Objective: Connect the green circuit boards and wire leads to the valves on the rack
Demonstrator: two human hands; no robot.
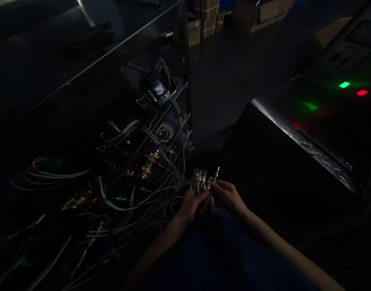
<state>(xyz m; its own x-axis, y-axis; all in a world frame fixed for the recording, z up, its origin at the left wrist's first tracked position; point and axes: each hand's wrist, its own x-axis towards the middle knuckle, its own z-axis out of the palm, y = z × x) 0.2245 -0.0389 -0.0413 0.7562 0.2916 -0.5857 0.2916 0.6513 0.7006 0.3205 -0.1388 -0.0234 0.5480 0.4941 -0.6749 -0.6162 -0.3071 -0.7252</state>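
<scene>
My left hand (192,204) is closed round a bundle of thin pale cables (197,186), whose metal-tipped ends stick up above the thumb. Close beside it, my right hand (229,196) pinches a single cable with a silver tip (216,174) and a brass-coloured fitting near its end. That tip leans up and to the right, apart from the bundle. From the left hand the cables (170,190) trail away leftward in a loose tangle. Dim light hides the finer detail of the fingers.
Brass valve-like parts (150,165) and a black housing with wires and a circuit board (158,89) lie on the bench at left. A dark machine with a metal edge (303,141) and a green light (344,85) stands at right. Cardboard boxes (209,18) are behind.
</scene>
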